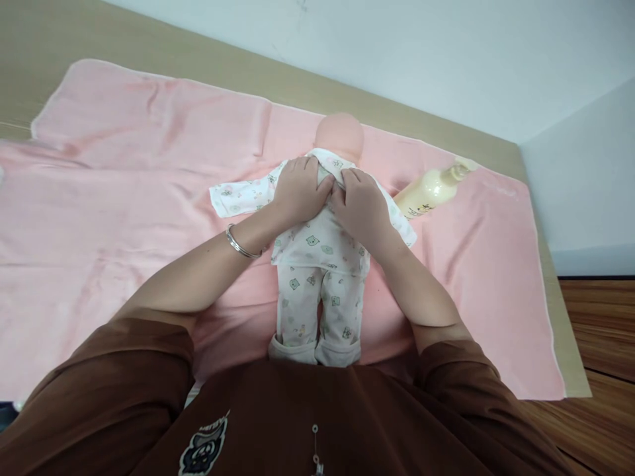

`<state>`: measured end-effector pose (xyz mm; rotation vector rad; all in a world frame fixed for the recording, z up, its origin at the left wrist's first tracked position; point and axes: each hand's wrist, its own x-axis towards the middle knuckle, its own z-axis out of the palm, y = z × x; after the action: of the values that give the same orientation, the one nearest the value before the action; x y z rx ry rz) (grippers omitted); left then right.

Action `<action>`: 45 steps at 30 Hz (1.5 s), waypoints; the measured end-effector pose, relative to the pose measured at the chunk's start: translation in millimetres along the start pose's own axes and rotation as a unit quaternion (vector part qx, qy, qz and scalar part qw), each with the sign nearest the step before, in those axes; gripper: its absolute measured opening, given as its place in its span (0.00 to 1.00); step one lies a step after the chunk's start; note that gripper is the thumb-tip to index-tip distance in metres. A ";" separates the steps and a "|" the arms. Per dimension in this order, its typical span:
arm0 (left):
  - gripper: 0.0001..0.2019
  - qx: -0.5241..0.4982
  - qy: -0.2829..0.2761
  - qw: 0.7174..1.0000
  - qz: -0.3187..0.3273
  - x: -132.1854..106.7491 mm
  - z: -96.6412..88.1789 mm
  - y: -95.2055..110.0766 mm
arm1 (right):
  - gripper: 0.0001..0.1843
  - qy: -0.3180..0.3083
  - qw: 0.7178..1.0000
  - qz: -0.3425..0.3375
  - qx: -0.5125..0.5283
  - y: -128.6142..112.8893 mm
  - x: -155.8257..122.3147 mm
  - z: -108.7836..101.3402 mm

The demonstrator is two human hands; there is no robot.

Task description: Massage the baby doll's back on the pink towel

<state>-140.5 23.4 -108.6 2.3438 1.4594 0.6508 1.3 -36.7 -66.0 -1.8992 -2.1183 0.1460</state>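
A baby doll (340, 135) lies stretched out, its bald head away from me, with no facial features showing. It wears a white shirt (317, 248) and matching trousers (297, 301) with small animal prints. Across the upper left of the shirt lies my left hand (301, 192), fingers bent onto the cloth near the collar. My right hand (364, 201) is closed on the shirt's upper right, beside the collar edge. The two thumbs meet at the middle. The cloth under my fingers is hidden.
A pink blanket (149, 218) lies wrinkled under the doll. Right of the doll, a pale yellow pump bottle (430, 188) lies on its side, near one sleeve. White walls (397, 53) rise beyond the beige surface (238, 56). Wooden flooring (602, 330) shows at the right.
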 end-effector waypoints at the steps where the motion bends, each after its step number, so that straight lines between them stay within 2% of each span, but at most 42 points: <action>1: 0.22 0.016 0.000 1.000 -0.019 -0.9 -1.7 3.3 | 0.17 0.001 1.000 0.008 0.003 1.1 1.9 1.0; 6: 0.26 0.048 -0.006 0.998 -0.040 -2.9 -3.3 8.3 | 0.19 0.009 1.000 0.021 0.011 7.1 8.0 7.1; 15: 0.27 0.020 0.069 0.997 -0.042 -2.2 18.5 -4.1 | 0.26 0.001 0.996 0.084 0.009 25.6 25.1 19.9; 23: 0.24 0.023 0.029 0.997 -0.064 -5.5 6.2 6.3 | 0.24 0.005 0.996 0.092 -0.017 22.8 24.0 19.5; 31: 0.21 0.027 0.042 0.997 -0.060 -4.0 10.7 2.8 | 0.23 -0.004 0.995 0.100 -0.017 23.6 25.1 19.6; 34: 0.21 0.039 0.026 0.997 -0.057 -5.2 7.5 5.5 | 0.23 -0.006 0.995 0.099 -0.015 25.3 25.5 19.9; 40: 0.25 0.048 -0.007 0.999 -0.015 -14.5 -11.0 16.4 | 0.24 -0.009 0.994 0.110 0.027 33.8 30.2 15.9; 45: 0.30 0.018 -0.029 0.999 0.004 -14.1 -16.9 13.9 | 0.28 -0.030 0.992 0.121 0.023 31.4 29.7 8.1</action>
<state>-144.2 4.9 -90.6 2.3762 1.4478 0.5577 26.5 -2.5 -77.7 -2.1422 -1.8965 0.3047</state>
